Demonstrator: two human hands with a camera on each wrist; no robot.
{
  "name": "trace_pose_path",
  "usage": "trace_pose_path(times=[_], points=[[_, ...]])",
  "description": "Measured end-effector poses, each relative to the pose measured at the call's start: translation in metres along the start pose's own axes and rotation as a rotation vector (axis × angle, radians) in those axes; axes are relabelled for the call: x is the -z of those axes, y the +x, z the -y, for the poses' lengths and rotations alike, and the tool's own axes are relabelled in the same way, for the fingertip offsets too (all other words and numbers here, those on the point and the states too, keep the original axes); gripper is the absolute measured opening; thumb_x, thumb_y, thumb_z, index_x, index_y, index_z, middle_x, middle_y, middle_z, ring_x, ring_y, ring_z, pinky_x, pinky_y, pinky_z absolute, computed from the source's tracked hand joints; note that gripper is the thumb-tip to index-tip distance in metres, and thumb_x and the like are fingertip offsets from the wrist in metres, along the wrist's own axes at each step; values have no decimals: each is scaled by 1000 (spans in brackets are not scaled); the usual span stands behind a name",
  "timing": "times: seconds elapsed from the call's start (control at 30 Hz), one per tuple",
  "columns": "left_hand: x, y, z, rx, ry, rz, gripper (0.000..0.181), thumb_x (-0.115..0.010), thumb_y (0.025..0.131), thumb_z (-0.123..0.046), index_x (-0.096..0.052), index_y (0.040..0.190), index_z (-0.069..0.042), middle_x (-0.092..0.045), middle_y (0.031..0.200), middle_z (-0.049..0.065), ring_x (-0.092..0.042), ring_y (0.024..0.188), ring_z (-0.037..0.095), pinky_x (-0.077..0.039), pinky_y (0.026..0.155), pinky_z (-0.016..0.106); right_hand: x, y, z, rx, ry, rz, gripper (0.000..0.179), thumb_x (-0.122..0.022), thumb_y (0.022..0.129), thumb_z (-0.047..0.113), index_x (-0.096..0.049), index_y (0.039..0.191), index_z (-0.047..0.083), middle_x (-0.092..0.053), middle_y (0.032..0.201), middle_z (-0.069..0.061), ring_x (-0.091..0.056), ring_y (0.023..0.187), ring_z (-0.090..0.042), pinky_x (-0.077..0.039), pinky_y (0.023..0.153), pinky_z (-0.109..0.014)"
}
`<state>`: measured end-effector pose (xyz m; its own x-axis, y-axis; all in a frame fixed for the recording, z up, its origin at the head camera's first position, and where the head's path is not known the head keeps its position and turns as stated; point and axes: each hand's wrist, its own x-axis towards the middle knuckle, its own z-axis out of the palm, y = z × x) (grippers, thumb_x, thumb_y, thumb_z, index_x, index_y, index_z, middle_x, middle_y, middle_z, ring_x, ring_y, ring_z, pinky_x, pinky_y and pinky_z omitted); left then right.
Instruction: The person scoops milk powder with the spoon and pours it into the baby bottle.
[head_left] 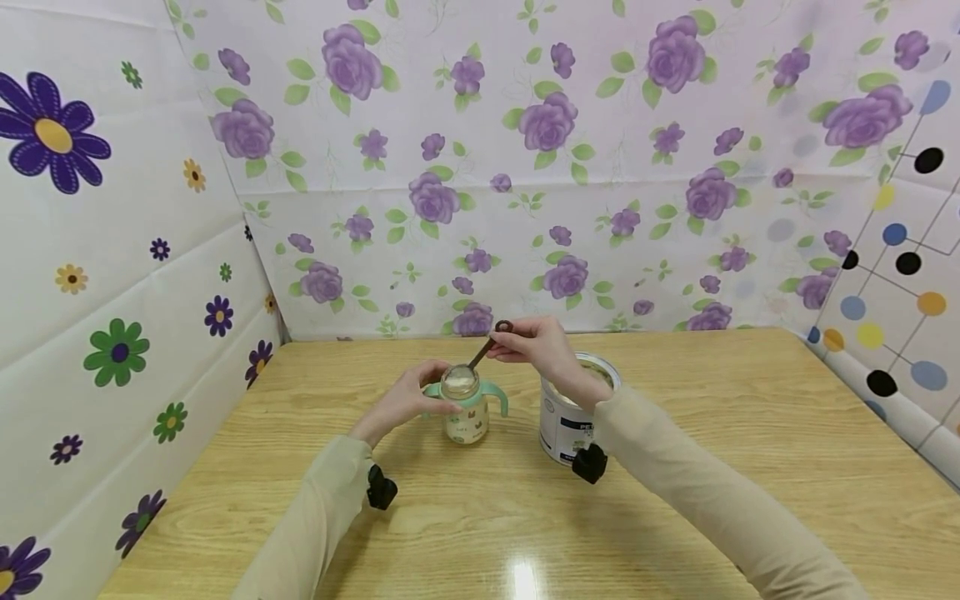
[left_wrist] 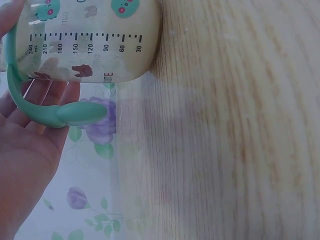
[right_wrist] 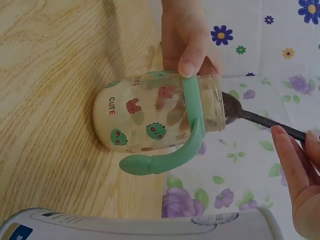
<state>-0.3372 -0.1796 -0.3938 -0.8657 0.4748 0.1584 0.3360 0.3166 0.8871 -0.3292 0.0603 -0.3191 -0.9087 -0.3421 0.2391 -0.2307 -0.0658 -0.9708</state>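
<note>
A clear baby bottle [head_left: 467, 425] with a green two-handled collar stands uncapped on the table, pale contents inside. My left hand [head_left: 411, 394] grips it around the collar, thumb in front; the left wrist view shows the bottle's mL scale [left_wrist: 85, 42] and one green handle [left_wrist: 85, 113]. My right hand [head_left: 542, 346] pinches a dark brown spoon [head_left: 483, 353] by its handle. In the right wrist view the spoon's bowl [right_wrist: 231, 107] dips at the bottle's mouth, and the fingers of the right hand [right_wrist: 300, 180] hold the shaft.
A large white can [head_left: 558, 429], its top open, stands right of the bottle, partly behind my right wrist. The wooden table [head_left: 712, 417] meets a flower-printed cloth [head_left: 480, 167] at its back edge. Patterned sheets hang at left and right.
</note>
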Motion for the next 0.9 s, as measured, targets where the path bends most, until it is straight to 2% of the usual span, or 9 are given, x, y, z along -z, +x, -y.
trace_pose_path(times=[0.23,0.37,0.6,0.9], points=[[0,0,-2,13,13,5,55,-78,72,-20,-53,120,-12,-55,111,3,-47,105,20,-38,87,43,7,-2,-2,-30,0,51,21,-55,88,-3,-60,104,-15,-63,87,-24,-63,81,-31,-49,73,-36],[1,1,-4,26,9,14,55,-78,73,-17,-53,121,-10,-55,111,4,-47,105,22,-37,88,44,10,-3,-3,14,-15,101,21,-54,88,-5,-59,104,-16,-63,88,-25,-63,81,-30,-48,74,-39],[0,-8,-30,31,14,39,54,-76,75,-13,-51,122,-6,-55,111,3,-47,105,24,-38,87,43,15,-3,-6,113,-39,190,19,-53,87,-7,-59,101,-18,-63,89,-24,-63,82,-30,-47,74,-44],[0,-10,-33,35,-1,39,53,-76,74,-13,-52,121,-7,-55,111,4,-47,105,24,-37,88,43,20,-2,-9,154,-40,270,18,-51,87,-10,-59,100,-19,-62,91,-26,-62,85,-33,-49,74,-40]])
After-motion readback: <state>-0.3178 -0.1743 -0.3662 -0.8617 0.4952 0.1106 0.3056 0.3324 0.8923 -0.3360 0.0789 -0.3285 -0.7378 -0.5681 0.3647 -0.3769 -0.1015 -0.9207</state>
